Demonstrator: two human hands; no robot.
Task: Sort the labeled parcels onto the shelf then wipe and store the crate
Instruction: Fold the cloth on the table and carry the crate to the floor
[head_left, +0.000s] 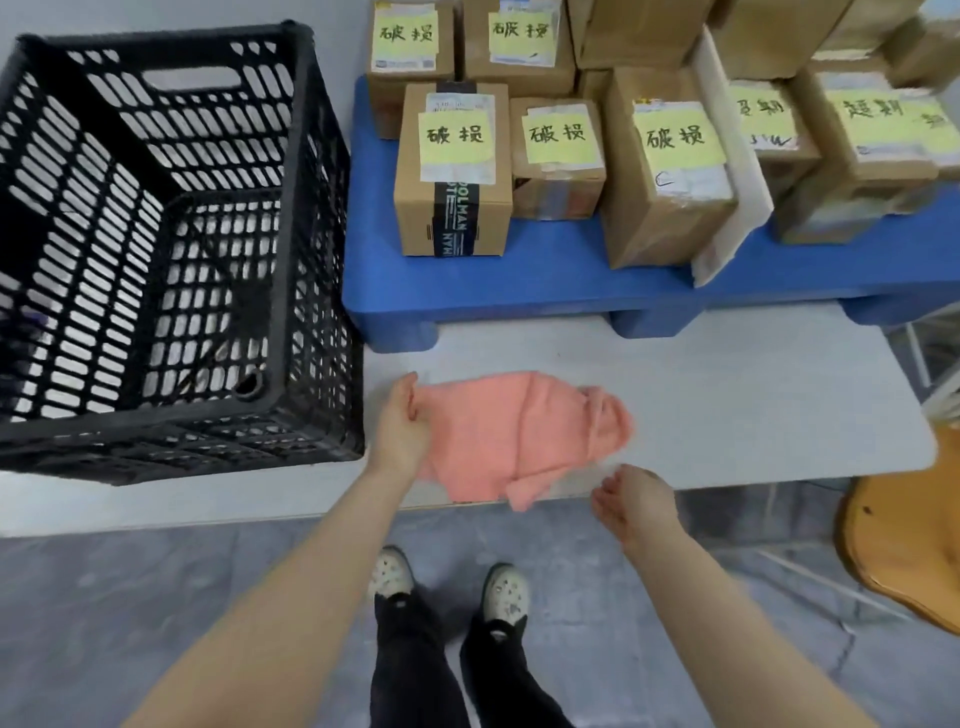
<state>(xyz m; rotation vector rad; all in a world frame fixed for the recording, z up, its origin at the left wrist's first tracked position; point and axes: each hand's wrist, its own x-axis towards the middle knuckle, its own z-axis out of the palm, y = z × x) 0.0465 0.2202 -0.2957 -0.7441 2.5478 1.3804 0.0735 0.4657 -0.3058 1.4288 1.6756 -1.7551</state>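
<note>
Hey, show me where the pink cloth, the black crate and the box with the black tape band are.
pink cloth (498, 436): head view, middle of the crumpled fabric.
black crate (182, 441): head view, its near lattice wall.
box with the black tape band (454, 218): head view, on the tape band.

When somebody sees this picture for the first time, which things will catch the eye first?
The big black crate stands on the left of the table. A pink cloth lies at the table's front edge, its left end held by the left hand. Behind it, brown boxes with yellow handwritten labels crowd a blue platform.
</note>
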